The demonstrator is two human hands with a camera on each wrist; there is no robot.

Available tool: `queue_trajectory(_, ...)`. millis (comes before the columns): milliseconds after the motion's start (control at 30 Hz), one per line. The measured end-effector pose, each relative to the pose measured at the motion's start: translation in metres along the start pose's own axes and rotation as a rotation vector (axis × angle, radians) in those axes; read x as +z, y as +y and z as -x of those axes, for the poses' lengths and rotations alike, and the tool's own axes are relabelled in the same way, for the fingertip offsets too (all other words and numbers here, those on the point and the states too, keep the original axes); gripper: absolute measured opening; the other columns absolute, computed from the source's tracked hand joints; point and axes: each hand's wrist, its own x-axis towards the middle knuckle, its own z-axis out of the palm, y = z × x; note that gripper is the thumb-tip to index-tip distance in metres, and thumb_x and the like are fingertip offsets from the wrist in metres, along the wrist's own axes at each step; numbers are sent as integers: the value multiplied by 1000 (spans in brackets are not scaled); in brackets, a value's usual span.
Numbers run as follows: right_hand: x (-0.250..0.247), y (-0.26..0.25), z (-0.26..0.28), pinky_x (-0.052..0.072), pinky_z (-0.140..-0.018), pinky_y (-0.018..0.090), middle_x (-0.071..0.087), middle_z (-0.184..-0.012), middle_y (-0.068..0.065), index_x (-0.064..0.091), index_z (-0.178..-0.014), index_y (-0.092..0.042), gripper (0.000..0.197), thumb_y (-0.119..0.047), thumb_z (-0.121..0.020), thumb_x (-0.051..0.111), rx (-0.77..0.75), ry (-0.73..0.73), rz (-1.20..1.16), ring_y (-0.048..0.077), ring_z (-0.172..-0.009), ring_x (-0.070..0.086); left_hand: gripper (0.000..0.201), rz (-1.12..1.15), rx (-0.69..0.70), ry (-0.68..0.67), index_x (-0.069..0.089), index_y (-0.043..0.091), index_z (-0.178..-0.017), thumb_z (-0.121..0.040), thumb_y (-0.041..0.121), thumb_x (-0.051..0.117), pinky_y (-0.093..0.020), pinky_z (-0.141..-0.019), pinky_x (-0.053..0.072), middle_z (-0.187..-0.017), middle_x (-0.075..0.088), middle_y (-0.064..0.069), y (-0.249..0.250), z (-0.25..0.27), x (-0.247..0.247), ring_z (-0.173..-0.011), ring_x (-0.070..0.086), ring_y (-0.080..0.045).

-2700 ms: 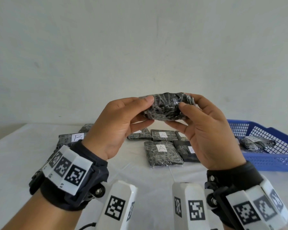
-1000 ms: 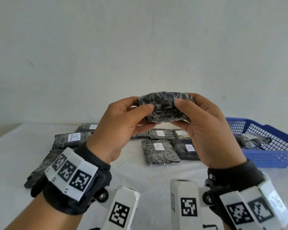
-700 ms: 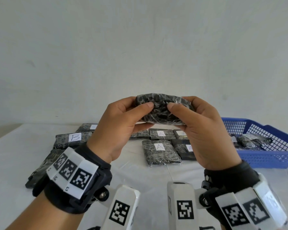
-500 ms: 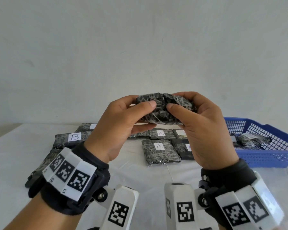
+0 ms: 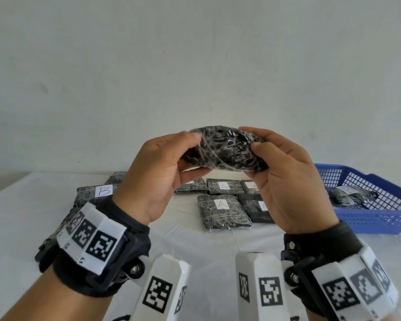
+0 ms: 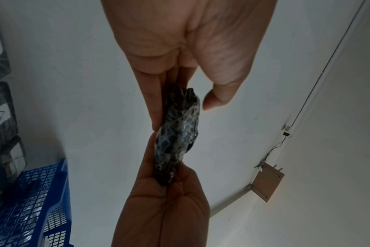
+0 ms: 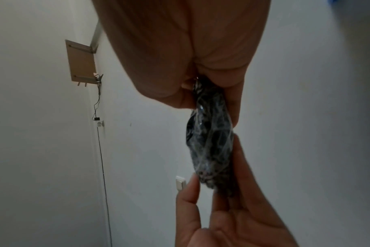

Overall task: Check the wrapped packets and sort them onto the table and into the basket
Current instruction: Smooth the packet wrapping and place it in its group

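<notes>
A black packet wrapped in clear film is held up in front of the wall, above the table. My left hand pinches its left end between thumb and fingers, and my right hand pinches its right end. No label shows on the side facing me. The left wrist view shows the packet edge-on between the left hand and the right hand below it. In the right wrist view the packet hangs from my right hand.
Several packets labelled A lie in the middle of the white table. One labelled B and other dark packets lie at the left. A blue basket at the right holds a packet.
Both hands have kept their hold while turning the packet between the fingers. The thumbs have moved apart towards its ends, and more of its near face shows now.
</notes>
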Motion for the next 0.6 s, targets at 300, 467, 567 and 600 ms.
queue_trajectory(300,-1,1,0,59,-101,38,74,-110,19,63,-129,5,36,11,-104,38,59,-19,-101,24,-104,72,13,-14,-28,-15,74,2,-97,-91,9,64,-24,-70,63,-91,78,-9,0,-2,-4,-81,75,-14)
queue_trajectory(467,-3,2,-1,60,-96,33,75,-115,17,65,-130,-4,39,15,-101,45,14,-16,34,22,-104,74,15,-23,-25,-8,74,0,-100,-97,6,60,-23,-71,62,-93,79,-9,-2,-1,-1,-83,76,-14)
queue_trajectory(567,-1,2,1,59,-100,37,75,-114,21,64,-132,-8,39,7,-97,59,1,-49,61,24,-105,74,13,-23,-6,24,74,1,-101,-95,4,63,-22,-70,61,-93,80,-10,-4,-1,0,-83,77,-14)
queue_trajectory(600,-1,2,1,58,-103,39,75,-116,23,64,-132,-11,42,1,-92,65,-8,-59,92,26,-106,74,12,-18,-5,29,74,1,-100,-95,4,64,-22,-69,61,-93,80,-10,-4,-1,1,-83,77,-14)
